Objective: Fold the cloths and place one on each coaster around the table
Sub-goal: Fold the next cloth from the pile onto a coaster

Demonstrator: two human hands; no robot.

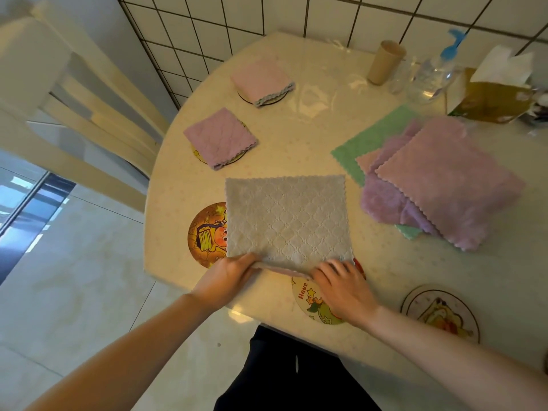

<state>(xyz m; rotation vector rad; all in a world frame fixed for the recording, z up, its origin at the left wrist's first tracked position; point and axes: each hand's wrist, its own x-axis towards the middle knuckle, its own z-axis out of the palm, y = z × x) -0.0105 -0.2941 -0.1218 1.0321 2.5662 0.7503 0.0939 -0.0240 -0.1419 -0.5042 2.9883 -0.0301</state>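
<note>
— The grey cloth (286, 219) is spread flat near the front edge of the round table (311, 137), is it not?
— It is. Its left side is laid over part of an orange coaster (206, 234), and its near edge is lifted slightly off the tabletop.
— By what is that edge held?
— It is pinched at the left corner by the left hand (228, 275) and at the right by the right hand (341, 284), fingers curled over the hem. A coaster marked "Have" (311, 304) is partly covered by the right hand.
— What else is seen, by size?
— A pile of unfolded cloths (439, 179), purple, pink and green, is stacked to the right. A folded purple cloth (221, 137) is set on a coaster at the left, and a folded pink cloth (261, 80) on another farther back. One bare coaster (441, 314) is seen at the near right edge.
</note>
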